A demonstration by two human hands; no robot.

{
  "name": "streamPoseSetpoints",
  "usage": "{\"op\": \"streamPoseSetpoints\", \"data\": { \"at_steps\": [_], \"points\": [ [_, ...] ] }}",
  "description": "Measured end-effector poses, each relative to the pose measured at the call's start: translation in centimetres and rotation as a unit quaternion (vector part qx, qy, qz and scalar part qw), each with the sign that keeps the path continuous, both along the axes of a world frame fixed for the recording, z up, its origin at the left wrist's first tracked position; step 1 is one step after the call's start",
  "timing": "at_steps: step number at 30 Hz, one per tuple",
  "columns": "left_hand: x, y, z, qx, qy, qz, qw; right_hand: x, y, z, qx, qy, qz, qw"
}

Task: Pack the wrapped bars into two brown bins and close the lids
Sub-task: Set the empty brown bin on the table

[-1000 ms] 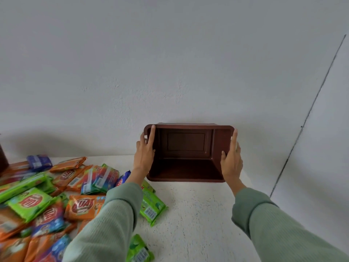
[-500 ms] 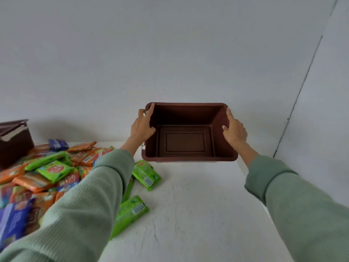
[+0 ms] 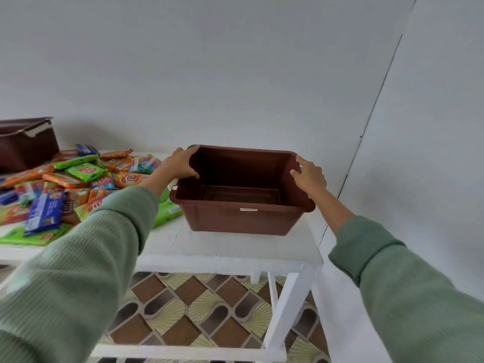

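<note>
Head view shows me both hands on an open brown bin (image 3: 241, 216) near the right end of the white table (image 3: 235, 247). My left hand (image 3: 180, 163) grips the bin's left rim at the far corner, with the fingers along the edge and the thumb down the inside wall. My right hand (image 3: 310, 175) holds the right rim in the same way, pinching the edge. The bin stands upright and level, and I see nothing inside it, only the stepped bottom. Its base looks to be on the table top, though I cannot tell that for certain. The wrapped bars (image 3: 65, 184) lie in a loose heap of orange, green and blue packets over the left part of the table, the nearest green ones just beside the bin's left wall. Behind that heap, at the far left edge of the view, sits a second brown bin (image 3: 26, 148). Brown and cream patterned floor tiles (image 3: 199, 310) show under the table.
</note>
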State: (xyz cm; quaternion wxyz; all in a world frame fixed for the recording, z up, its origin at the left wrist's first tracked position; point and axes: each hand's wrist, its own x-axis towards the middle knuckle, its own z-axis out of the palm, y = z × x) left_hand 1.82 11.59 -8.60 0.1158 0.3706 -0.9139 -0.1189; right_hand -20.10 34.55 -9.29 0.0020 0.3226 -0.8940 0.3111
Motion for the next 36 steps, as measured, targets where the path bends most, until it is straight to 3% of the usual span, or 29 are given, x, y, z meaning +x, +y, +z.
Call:
{"op": "streamPoseSetpoints", "data": {
  "at_steps": [6,9,14,17,20,23,27,36],
  "points": [
    [2.9,1.3,-0.7,0.038,0.013,0.01,0.999,2.5,1.3,-1.4,-0.02,-0.077,0.029,0.996],
    [4.0,2.2,-1.8,0.08,0.037,0.001,0.996,2.9,1.5,-2.2,-0.075,-0.134,0.028,0.988],
    [5.1,2.4,-3.0,0.15,0.081,-0.012,0.985,3.4,1.8,-2.6,-0.182,-0.236,0.02,0.954],
    [4.9,2.5,-3.4,0.217,0.15,0.001,0.965,3.3,2.0,-2.9,-0.212,-0.305,0.009,0.928],
    [4.4,2.3,-3.7,0.236,0.19,0.017,0.953,2.8,2.0,-3.8,-0.189,-0.271,-0.01,0.944],
    [4.3,2.1,-3.5,0.215,0.155,0.006,0.964,2.3,2.0,-3.1,-0.105,-0.194,-0.02,0.975],
    [4.2,1.9,-2.5,0.112,0.16,-0.008,0.981,2.7,0.8,-0.4,-0.073,-0.091,-0.007,0.993],
    [12.5,-2.4,1.8,0.111,0.226,0.08,0.965,12.8,-11.8,4.8,-0.146,-0.154,0.182,0.96]
  ]
}}
